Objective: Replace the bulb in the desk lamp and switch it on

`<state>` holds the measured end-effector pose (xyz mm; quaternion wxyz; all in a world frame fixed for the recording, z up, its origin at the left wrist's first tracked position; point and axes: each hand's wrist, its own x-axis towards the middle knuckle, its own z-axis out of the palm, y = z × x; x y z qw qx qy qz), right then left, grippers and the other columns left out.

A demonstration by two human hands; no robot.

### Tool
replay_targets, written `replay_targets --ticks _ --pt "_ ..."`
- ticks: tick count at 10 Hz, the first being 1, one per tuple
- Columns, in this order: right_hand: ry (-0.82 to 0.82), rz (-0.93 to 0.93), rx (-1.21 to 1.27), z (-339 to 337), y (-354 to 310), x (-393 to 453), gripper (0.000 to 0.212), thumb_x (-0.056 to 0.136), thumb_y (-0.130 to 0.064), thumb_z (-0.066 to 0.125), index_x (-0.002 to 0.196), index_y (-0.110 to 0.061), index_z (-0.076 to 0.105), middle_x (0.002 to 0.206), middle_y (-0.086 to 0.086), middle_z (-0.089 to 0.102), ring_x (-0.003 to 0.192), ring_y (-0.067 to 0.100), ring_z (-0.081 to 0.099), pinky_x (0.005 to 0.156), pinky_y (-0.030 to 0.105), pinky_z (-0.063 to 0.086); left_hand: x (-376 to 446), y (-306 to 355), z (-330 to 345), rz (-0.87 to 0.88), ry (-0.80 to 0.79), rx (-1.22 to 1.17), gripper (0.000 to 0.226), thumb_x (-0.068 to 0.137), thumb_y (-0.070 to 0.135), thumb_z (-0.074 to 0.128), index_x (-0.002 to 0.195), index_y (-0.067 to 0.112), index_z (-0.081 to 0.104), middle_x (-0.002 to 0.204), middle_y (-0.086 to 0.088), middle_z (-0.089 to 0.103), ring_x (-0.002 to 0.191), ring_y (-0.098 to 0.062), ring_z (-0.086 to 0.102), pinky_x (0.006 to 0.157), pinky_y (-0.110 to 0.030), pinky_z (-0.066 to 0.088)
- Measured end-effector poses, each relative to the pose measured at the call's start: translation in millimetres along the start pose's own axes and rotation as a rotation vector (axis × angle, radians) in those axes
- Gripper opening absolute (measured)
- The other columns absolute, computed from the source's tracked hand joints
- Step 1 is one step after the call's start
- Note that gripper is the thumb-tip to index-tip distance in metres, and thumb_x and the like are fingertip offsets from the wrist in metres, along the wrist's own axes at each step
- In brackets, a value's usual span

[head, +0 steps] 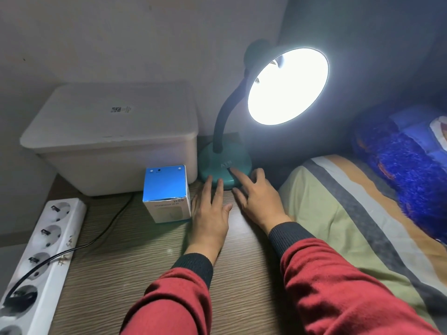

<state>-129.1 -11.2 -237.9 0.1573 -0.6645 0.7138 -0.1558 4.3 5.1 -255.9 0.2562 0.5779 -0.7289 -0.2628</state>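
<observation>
The desk lamp stands at the back of the wooden table, its teal round base (217, 163) carrying a black flexible neck (228, 110). Its shade (287, 85) faces me and glows bright white, so the bulb inside is lost in the glare. My right hand (256, 199) rests at the base's front edge, its index finger stretched onto the dark switch (231, 169). My left hand (210, 213) lies flat on the table, fingers apart, fingertips touching the base's left rim. Neither hand holds anything.
A blue and white carton (167, 194) stands left of my left hand. Behind it sits a white lidded storage box (113, 139). A white power strip (41, 259) with a black plug and cable lies at the left edge. A striped pillow (358, 221) and blue blanket (401, 165) are at the right.
</observation>
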Motion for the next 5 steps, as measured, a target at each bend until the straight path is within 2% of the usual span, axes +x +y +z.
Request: replay_targets --ticks 1,2,4,5 --pt "-0.02 -0.024 -0.055 -5 -2 1 0.054 0.095 -0.036 0.046 0.146 -0.036 0.029 0.133 0.02 0.041 0.109 0.042 0.053 0.086 0.045 0.051 0 -5 4 0.024 0.032 0.085 0.054 0.098 0.028 0.041 0.148 0.015 0.026 0.159 -0.006 0.011 0.146 -0.024 0.017 0.117 -0.027 0.015" --pt "-0.031 -0.048 -0.12 -10 -3 5 0.057 0.094 -0.037 0.049 0.146 -0.04 0.026 0.136 0.016 0.034 0.112 0.036 0.055 0.089 0.041 0.05 -2 -10 9 0.078 0.111 0.222 0.054 0.093 0.031 0.051 0.141 0.009 0.04 0.153 -0.016 0.029 0.139 -0.036 0.033 0.112 -0.044 0.032" --pt "-0.105 -0.027 -0.116 -11 -9 -5 0.064 0.094 -0.032 0.046 0.149 -0.039 0.014 0.136 0.017 0.033 0.106 0.038 0.056 0.091 0.042 0.049 -3 -5 5 0.078 0.099 0.244 0.055 0.094 0.028 0.051 0.143 0.008 0.036 0.154 -0.016 0.026 0.142 -0.032 0.027 0.113 -0.034 0.019" --pt "-0.157 0.012 -0.194 -12 -16 -17 0.065 0.095 -0.03 0.042 0.151 -0.034 0.009 0.148 0.021 0.025 0.118 0.039 0.048 0.101 0.045 0.043 -8 -1 -1 0.036 0.057 0.17 0.055 0.096 0.024 0.048 0.145 0.007 0.03 0.157 -0.011 0.019 0.145 -0.025 0.021 0.111 -0.021 0.011"
